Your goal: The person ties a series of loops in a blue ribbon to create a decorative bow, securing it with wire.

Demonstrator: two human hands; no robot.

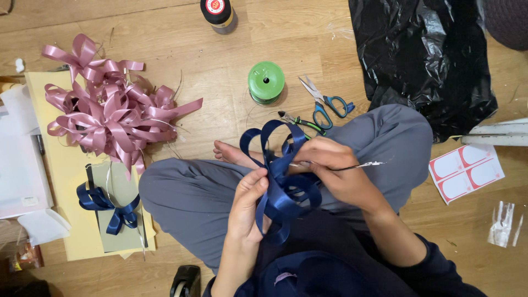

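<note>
Over the lap of the person sitting cross-legged on the wooden floor (165, 22), the left hand (247, 206) pinches the looped navy blue satin ribbon bow (283, 190) at its middle, while the right hand (335, 170) grips a thin silver wire (363, 164) beside it.

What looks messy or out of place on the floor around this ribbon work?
Nothing looks damaged. The crumpled black plastic sheet sprawls at upper right, and the pile of pink satin ribbon bows spills off the yellow card onto the wooden floor.
</note>
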